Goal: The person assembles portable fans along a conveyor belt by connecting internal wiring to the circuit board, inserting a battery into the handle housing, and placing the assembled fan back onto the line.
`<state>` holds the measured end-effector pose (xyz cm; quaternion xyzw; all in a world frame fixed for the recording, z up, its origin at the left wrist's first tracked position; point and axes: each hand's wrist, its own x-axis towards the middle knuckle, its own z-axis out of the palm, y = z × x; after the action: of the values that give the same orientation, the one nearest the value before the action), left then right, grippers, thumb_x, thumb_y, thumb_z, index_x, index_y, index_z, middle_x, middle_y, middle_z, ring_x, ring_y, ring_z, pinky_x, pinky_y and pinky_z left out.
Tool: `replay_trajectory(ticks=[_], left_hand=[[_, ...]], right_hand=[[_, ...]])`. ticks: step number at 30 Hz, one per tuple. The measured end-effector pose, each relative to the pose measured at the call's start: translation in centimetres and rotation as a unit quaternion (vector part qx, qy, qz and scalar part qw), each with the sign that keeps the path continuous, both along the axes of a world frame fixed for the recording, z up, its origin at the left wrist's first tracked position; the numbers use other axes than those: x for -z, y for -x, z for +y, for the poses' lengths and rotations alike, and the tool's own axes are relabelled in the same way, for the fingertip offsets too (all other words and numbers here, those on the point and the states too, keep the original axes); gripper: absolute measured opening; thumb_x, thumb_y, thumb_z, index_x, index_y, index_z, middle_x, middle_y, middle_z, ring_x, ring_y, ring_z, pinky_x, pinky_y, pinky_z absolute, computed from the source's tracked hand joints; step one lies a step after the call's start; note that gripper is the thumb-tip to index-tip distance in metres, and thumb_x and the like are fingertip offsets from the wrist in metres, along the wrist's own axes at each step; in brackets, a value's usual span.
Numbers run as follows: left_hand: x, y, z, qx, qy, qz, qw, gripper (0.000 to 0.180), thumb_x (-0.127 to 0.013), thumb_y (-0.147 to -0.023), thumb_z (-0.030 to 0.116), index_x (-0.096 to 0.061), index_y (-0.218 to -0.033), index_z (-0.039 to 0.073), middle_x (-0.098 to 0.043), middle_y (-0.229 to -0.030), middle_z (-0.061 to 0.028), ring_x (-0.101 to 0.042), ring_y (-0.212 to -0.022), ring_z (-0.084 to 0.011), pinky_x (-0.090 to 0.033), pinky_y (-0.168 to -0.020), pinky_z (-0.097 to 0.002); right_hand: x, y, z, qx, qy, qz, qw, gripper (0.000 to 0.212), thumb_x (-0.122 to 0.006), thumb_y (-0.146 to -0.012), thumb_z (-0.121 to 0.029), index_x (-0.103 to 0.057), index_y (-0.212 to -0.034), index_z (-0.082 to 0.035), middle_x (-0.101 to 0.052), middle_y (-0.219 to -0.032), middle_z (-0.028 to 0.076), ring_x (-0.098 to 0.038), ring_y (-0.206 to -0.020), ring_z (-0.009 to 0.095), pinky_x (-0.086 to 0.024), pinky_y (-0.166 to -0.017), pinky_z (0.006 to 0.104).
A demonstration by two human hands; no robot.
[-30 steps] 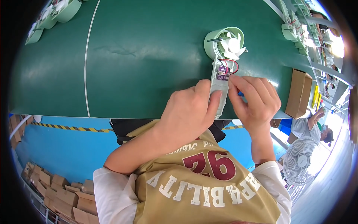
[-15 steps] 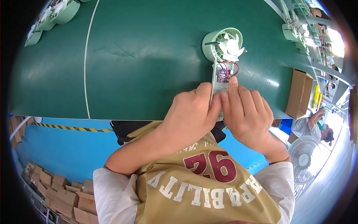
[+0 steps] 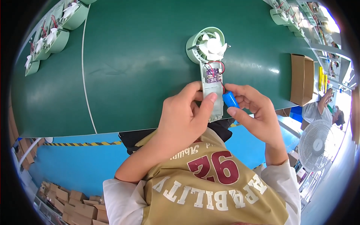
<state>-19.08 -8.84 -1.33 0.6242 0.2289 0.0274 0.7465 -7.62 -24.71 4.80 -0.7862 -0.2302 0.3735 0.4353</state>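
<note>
In the head view, a small pale green fan was held face up at the front of a green desk (image 3: 131, 97), its open handle casing (image 3: 218, 108) pointed toward the wearer and its round fan head (image 3: 192, 52) set at the far end. The casing was gripped by the left hand (image 3: 185, 112), with the thumb laid over its inner face and the fingers curled at the left edge, apparently so that the shell would be steadied and its open side left within reach. A blue cylinder (image 3: 230, 99) was pinched at a tilt between the thumb and fingers of the right hand (image 3: 258, 112), just beside the casing's right edge; it was kept close, it seemed, because of the red wire (image 3: 224, 68) that ran down toward it. A purple circuit board (image 3: 213, 76) was seated in the upper casing, below the white blades (image 3: 213, 45). The left fingertips were hidden by the shell, and the cylinder's lower end was partly covered by the right thumb. Whether the wire was joined to the cylinder could not be told. More fan housings (image 3: 56, 42) were lined up at far left, cut off by the lens's dark rim.
</note>
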Motion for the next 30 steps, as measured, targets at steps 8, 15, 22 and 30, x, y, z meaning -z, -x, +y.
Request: replay_trajectory(ticks=[8, 15, 22, 30], left_hand=[[-0.6, 0.1, 0.0, 0.009, 0.037, 0.009, 0.999, 0.024, -0.061, -0.099, 0.012, -0.060, -0.116, -0.005, -0.071, -0.082, -0.0110, -0.061, -0.059, -0.0091, -0.049, -0.053, -0.0262], [-0.2, 0.1, -0.5, 0.009, -0.001, 0.003, 1.000, 0.023, -0.063, -0.098, 0.010, -0.060, -0.117, -0.003, -0.069, -0.077, -0.0103, -0.062, -0.058, -0.0106, -0.050, -0.054, -0.0269], [0.5, 0.2, -0.7, -0.006, -0.024, -0.024, 0.999, 0.024, -0.063, -0.097, 0.010, -0.060, -0.117, -0.004, -0.069, -0.077, -0.0124, -0.063, -0.057, -0.0153, -0.051, -0.054, -0.0292], [0.4, 0.2, -0.4, 0.001, -0.048, -0.024, 0.999, 0.022, -0.061, -0.098, 0.010, -0.061, -0.115, -0.004, -0.065, -0.074, -0.0131, -0.063, -0.056, -0.0188, -0.051, -0.053, -0.0314]], right_hand=[[1.6, 1.3, -1.4, 0.145, -0.043, 0.143, 0.978, 0.039, -0.072, -0.087, 0.003, -0.061, -0.124, 0.004, -0.069, -0.105, 0.007, -0.066, -0.092, 0.010, -0.054, -0.080, 0.0251], [0.8, 2.4, 0.4, 0.140, -0.007, -0.053, 0.989, 0.026, -0.080, -0.081, -0.004, -0.074, -0.105, 0.000, -0.070, -0.090, 0.007, -0.069, -0.078, 0.012, -0.056, -0.068, 0.0242], [1.6, 3.3, 1.6, 0.135, 0.003, -0.137, 0.981, 0.027, -0.078, -0.080, 0.003, -0.073, -0.107, 0.002, -0.069, -0.091, 0.007, -0.065, -0.078, 0.010, -0.056, -0.064, 0.0232], [1.4, 3.2, 2.7, 0.125, 0.019, -0.175, 0.976, 0.026, -0.080, -0.078, 0.002, -0.074, -0.103, 0.002, -0.068, -0.091, 0.006, -0.066, -0.078, 0.011, -0.056, -0.063, 0.0225]])
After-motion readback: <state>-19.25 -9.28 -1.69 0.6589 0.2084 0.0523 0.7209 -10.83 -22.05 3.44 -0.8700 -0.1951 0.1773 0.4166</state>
